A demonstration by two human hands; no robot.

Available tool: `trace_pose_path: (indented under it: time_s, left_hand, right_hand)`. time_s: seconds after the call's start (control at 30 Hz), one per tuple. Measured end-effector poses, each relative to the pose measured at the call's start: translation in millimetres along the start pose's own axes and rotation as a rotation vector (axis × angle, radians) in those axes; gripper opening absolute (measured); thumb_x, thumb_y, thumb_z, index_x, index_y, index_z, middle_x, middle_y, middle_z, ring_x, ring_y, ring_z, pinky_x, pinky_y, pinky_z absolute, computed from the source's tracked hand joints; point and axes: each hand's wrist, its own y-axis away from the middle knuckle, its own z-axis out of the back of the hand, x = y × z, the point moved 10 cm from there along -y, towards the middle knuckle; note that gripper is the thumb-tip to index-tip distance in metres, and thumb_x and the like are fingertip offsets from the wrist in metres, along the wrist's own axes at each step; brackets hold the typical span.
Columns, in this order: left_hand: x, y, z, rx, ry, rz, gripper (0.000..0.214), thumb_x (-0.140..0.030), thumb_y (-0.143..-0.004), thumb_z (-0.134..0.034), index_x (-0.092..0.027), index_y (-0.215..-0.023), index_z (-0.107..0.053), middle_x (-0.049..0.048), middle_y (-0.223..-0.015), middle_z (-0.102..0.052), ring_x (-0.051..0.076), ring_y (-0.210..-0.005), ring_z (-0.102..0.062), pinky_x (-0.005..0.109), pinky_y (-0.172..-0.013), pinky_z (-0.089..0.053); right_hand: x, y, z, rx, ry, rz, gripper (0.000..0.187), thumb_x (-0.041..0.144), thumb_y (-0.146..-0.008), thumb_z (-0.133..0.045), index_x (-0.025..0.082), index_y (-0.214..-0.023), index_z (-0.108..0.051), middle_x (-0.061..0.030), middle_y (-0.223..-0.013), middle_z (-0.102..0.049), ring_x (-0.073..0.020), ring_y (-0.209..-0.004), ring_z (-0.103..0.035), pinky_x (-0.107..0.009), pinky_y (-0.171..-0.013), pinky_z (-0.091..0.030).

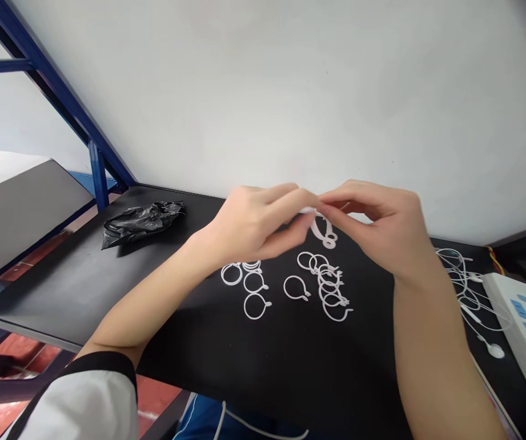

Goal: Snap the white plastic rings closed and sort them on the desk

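From the left, we see a crumpled black plastic bag (142,223) on the black tabletop (244,360), then a cluster of white plastic rings (254,293) below our left hand (256,217), which pinches a white split ring (329,243) with small eyelets. Our right hand (377,217) grips that same piece above the tabletop, with opened white rings (329,285) beneath; farther right, we have tangled white earphones (495,351) beside a white power strip (514,330).

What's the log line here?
Left hand: pinching white piece; right hand: pinching same piece; black table: white rings, black plastic bag
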Motion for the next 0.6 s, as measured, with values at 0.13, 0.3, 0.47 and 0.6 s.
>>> trace_pose_path:
  time_s: [0.13,0.3,0.47,0.6]
  left_hand:
    - [-27.4,2.6,7.0,-0.056,-0.061,-0.197,0.027,-0.044,-0.093,-0.046,-0.02,-0.088,-0.058,-0.0043,-0.062,-0.052,0.006,-0.046,-0.04,0.021,-0.046,-0.033]
    - [-45.0,9.0,17.9,-0.159,-0.102,-0.351,0.026,-0.042,-0.09,-0.059,-0.02,-0.079,-0.054,-0.0064,-0.06,-0.046,0.005,-0.046,-0.037,0.021,-0.045,-0.029]
    - [-48.1,12.3,23.6,-0.204,-0.122,-0.39,0.032,-0.041,-0.089,-0.062,-0.019,-0.07,-0.05,-0.0068,-0.058,-0.044,0.005,-0.045,-0.033,0.022,-0.043,-0.027]
    - [-47.8,10.4,27.1,-0.209,-0.144,-0.37,0.035,-0.044,-0.089,-0.061,-0.019,-0.067,-0.049,-0.0072,-0.055,-0.04,0.005,-0.043,-0.03,0.022,-0.041,-0.027]
  right_hand:
    - [24.9,4.8,15.5,-0.085,0.037,0.088,0.007,0.022,-0.084,-0.068,0.026,-0.083,-0.072,0.002,-0.078,-0.072,-0.0139,-0.069,-0.067,-0.029,-0.061,-0.056]
    - [43.6,9.8,25.5,-0.168,-0.02,0.142,0.011,0.016,-0.078,-0.073,0.027,-0.078,-0.072,0.0043,-0.071,-0.07,-0.0134,-0.063,-0.065,-0.029,-0.056,-0.055]
    - [44.5,11.7,31.0,-0.164,-0.013,0.095,0.011,0.018,-0.077,-0.076,0.029,-0.08,-0.074,0.0051,-0.071,-0.071,-0.0131,-0.058,-0.065,-0.029,-0.053,-0.055]
    - [41.7,13.9,40.7,-0.171,0.007,0.056,0.01,0.02,-0.077,-0.076,0.03,-0.081,-0.075,0.0047,-0.068,-0.07,-0.0138,-0.055,-0.065,-0.03,-0.051,-0.055]
